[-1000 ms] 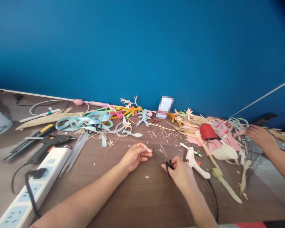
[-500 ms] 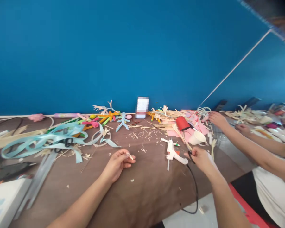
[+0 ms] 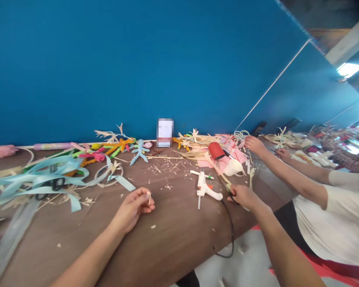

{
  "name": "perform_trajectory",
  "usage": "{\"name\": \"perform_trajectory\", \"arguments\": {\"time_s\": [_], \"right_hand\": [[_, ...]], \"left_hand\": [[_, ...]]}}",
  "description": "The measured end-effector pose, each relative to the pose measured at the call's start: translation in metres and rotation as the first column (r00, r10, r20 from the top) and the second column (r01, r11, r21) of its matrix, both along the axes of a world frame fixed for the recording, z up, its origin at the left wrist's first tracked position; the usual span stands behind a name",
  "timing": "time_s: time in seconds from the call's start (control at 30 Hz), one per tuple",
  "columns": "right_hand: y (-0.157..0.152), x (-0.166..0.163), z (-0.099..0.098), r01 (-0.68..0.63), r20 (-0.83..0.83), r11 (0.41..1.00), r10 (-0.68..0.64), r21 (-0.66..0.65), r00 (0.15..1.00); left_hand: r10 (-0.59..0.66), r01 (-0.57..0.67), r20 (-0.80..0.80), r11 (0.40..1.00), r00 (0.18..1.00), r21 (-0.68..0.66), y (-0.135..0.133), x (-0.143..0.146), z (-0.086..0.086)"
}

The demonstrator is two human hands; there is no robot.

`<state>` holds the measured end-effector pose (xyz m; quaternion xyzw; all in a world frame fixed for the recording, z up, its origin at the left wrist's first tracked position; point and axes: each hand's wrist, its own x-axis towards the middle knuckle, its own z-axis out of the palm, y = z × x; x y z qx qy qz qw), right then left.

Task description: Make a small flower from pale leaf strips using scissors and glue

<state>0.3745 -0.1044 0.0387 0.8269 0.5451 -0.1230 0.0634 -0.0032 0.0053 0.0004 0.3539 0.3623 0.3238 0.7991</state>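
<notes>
Well, taking the white glue gun as the landmark, a tangle of light-blue ribbon lies well to its left, with clear sticks nearer the camera than the ribbon. Closer in, though also left of the glue gun and beyond it, lies a fuzzy blue figure.

The left hand comes next, left of the glue gun and apart from it, thumb and fingertips pinched on a small pale piece that stands roughly upright. Between that hand and the glue gun, a little farther off, are loose shavings.

Just beyond the glue gun on its right sit a red cup and a white cup. The right hand is just right of the glue gun, well apart from the left, fingers bent over a dark loop, perhaps a scissors handle; whether they grip it I cannot tell. Farther right and beyond is a co-worker's hand.

My reading: the step in hand is keeping the piece steady while the right hand deals with a tool. The next move calls for a light pinch and a clear path past the shavings.
</notes>
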Motion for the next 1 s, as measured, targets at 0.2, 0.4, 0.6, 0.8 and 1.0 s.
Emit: {"name": "perform_trajectory", "arguments": {"time_s": [0.2,0.4,0.6,0.8,1.0], "right_hand": [[0.006,-0.002,0.007,-0.076,-0.045,0.987,0.071,-0.142,0.997],[0.009,-0.005,0.017,-0.147,-0.065,0.968,0.137,-0.205,0.989],[0.019,-0.039,0.039,-0.108,0.048,0.994,0.108,0.009,0.993],[0.061,-0.160,0.023,-0.181,-0.459,0.877,0.397,0.444,0.795],[0.092,-0.232,-0.003,-0.099,-0.649,0.879,0.417,0.467,0.637]], "left_hand": [[0.006,-0.006,0.021,1.000,1.000,0.030,-0.001,0.001,-0.004],[0.015,-0.015,0.005,0.999,1.000,0.046,-0.001,0.002,-0.006],[0.071,-0.071,0.002,0.996,0.998,0.046,-0.001,0.005,-0.007],[0.080,-0.080,0.009,0.994,0.997,0.068,-0.001,0.006,-0.008],[0.065,-0.071,0.061,0.993,0.996,0.099,0.000,0.005,-0.010]]}}
